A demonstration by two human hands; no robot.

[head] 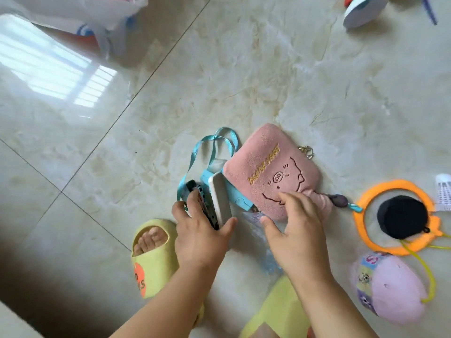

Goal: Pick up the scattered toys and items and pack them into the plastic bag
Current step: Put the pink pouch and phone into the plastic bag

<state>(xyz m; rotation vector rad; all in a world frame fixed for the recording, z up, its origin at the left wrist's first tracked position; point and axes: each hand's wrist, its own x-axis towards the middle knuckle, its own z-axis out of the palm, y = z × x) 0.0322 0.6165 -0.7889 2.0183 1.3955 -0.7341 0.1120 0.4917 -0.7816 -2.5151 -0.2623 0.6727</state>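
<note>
My left hand grips a stack of flat items: a white case and a dark printed card, with a blue lanyard trailing from them. My right hand rests with its fingertips on the lower edge of a pink plush pouch lying flat on the floor; the fingers pinch its corner. The white plastic bag lies at the top left, far from both hands. An orange ring frame with a black round case inside it lies to the right, and a lilac plush pouch below it.
The floor is glossy marble tile. My feet in yellow slippers stand just below my hands. A white round toy and a blue stick lie at the top right. A white shuttlecock sits at the right edge. A crumpled clear blue wrapper lies under my right wrist.
</note>
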